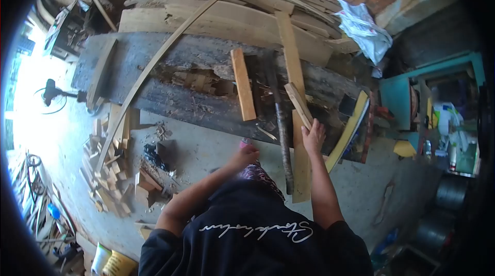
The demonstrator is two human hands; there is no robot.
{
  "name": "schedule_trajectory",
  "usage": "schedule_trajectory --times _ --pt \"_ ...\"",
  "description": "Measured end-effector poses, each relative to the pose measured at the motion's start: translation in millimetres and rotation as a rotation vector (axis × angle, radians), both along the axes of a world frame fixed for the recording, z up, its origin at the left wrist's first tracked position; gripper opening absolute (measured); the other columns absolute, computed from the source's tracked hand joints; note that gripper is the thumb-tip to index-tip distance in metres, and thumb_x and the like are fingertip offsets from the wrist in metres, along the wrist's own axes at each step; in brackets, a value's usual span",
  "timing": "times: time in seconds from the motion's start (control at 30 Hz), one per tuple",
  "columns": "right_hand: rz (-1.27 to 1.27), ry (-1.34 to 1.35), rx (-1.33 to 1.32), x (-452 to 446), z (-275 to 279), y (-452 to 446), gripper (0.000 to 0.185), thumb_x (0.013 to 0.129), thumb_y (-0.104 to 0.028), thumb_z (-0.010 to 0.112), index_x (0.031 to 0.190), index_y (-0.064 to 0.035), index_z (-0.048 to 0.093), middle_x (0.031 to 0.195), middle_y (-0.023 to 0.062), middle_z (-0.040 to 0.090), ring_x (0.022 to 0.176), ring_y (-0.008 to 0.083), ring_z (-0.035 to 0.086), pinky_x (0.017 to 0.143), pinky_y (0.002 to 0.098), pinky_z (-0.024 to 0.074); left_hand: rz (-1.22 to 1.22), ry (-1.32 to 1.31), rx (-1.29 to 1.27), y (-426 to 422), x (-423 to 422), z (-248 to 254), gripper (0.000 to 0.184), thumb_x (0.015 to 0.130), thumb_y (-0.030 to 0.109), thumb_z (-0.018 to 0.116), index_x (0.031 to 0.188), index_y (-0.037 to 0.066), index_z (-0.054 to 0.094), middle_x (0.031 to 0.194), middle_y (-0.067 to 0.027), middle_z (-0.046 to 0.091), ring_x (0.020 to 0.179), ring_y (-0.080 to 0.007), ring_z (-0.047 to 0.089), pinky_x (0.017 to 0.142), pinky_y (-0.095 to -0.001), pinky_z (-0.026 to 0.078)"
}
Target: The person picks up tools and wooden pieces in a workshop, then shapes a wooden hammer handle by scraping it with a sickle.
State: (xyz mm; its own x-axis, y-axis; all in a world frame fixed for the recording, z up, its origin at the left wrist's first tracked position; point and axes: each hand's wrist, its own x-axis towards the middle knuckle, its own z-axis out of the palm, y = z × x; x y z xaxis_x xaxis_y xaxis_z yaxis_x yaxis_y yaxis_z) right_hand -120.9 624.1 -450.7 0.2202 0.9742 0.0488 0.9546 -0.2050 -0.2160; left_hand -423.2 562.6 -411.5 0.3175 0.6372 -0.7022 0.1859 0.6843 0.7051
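My right hand (313, 138) is closed around the near end of a short wooden strip (298, 105), which slants away over the dark workbench. Beneath that strip runs a long pale board (301, 170), its near end sticking out past the bench edge. My left hand (244, 158) is held in front of my body near the bench edge; it is blurred, and its fingers cannot be made out clearly. Between the hands lies a long dark bar (282, 139). Left of the bar, an orange-brown wooden block (243, 85) rests on the bench.
The dark slab bench (170, 111) has a rough, broken hollow. A long thin strip (154, 59) crosses it. Planks (221, 18) are stacked behind. Offcuts (109, 173) are heaped on the floor at left. A curved yellow piece (349, 129) and a teal machine frame (396, 103) stand right.
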Motion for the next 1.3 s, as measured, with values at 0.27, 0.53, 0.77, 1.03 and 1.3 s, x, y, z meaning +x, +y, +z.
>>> schedule_trajectory --times 0.27,0.53,0.77,1.03,1.3 --pt "0.017 0.454 0.089 4.5 20.3 25.1 0.040 0.090 -0.029 0.067 0.106 0.0018 0.049 0.095 0.0222 0.056 0.089 0.0402 0.055 0.077 0.0495 0.0427 0.049 -0.056 0.085 26.2 -10.1 -2.8 0.042 0.090 0.033 0.065 0.118 0.002 0.060 0.100 -0.0117 0.066 0.093 -0.0195 0.063 0.084 -0.0331 0.050" --pt "-0.206 1.458 0.029 -159.3 104.2 45.5 0.039 0.098 -0.034 0.057 0.119 -0.0025 0.048 0.096 0.0130 0.062 0.087 0.0205 0.063 0.074 0.0352 0.0549 0.098 -0.315 -0.258 73.8 -84.3 50.4 0.073 0.088 0.062 0.056 0.134 0.005 0.048 0.126 -0.0174 0.057 0.111 -0.0316 0.057 0.093 -0.0428 0.047" --pt "-0.052 1.965 -0.149 -313.2 117.1 53.8 0.044 0.101 -0.040 0.048 0.114 0.0024 0.052 0.099 0.0117 0.064 0.091 0.0191 0.064 0.086 0.0347 0.0514 0.436 -0.901 -0.699 86.9 -178.4 34.9 0.065 0.093 0.060 0.048 0.123 0.003 0.056 0.113 -0.0226 0.064 0.102 -0.0367 0.065 0.082 -0.0478 0.055" --pt "0.288 0.657 0.031 -262.1 73.9 40.5 0.032 0.085 -0.021 0.071 0.110 -0.0028 0.060 0.103 0.0175 0.061 0.099 0.0315 0.059 0.085 0.0410 0.0472 0.852 -0.595 -0.465 73.6 -252.1 29.8 0.025 0.094 0.033 0.061 0.092 0.008 0.058 0.070 -0.0009 0.055 0.050 -0.0054 0.043 0.040 -0.0176 0.033" --pt "-0.196 0.079 -0.129 -138.8 7.6 38.8 0.050 0.086 -0.033 0.068 0.123 -0.0059 0.048 0.109 0.0220 0.054 0.105 0.0427 0.052 0.088 0.0511 0.0431 0.947 0.071 -0.043 64.3 -294.0 68.1 0.029 0.082 0.024 0.075 0.094 0.008 0.054 0.067 0.0019 0.053 0.054 -0.0073 0.049 0.046 -0.0219 0.037"
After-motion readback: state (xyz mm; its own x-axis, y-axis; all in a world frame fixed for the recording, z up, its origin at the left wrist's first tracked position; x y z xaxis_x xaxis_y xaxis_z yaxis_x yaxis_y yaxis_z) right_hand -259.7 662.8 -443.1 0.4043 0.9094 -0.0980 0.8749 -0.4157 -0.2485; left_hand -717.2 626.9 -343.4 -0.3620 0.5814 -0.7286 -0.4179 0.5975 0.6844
